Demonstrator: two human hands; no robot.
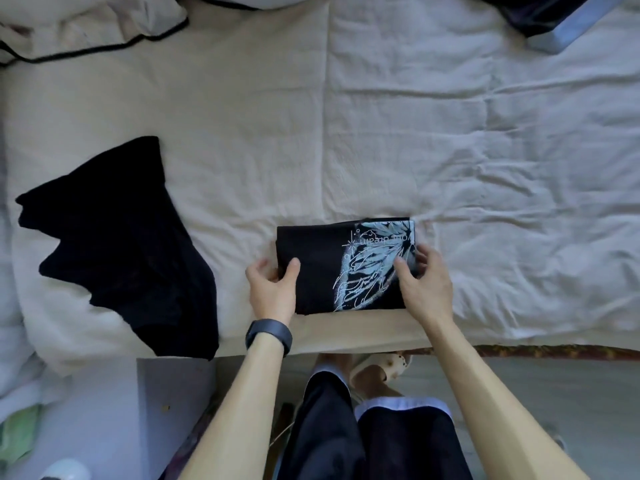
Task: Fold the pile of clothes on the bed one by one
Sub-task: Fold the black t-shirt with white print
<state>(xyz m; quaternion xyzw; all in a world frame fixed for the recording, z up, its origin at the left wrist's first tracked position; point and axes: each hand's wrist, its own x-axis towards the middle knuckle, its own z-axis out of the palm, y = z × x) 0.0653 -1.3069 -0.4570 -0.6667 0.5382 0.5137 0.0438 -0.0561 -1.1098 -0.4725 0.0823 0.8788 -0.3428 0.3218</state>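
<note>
I see the bed's cream sheet (381, 133) filling most of the view, a soft, creased weave. At nine o'clock a loose black garment (121, 244) sprawls in a jagged, matte heap, well apart from the work. At eleven o'clock lies a pale pillow (86, 26) with black piping. Near the bed's front edge, just below centre, sits the folded black T-shirt (325, 268), a flat rectangle with its long axis running nine to three and its pale blue line print at the three o'clock end. My left hand (272, 285) pinches its nine o'clock edge, thumb on top; my right hand (422, 282) pinches the printed end likewise. A dark wristband (268, 336) circles the left wrist.
</note>
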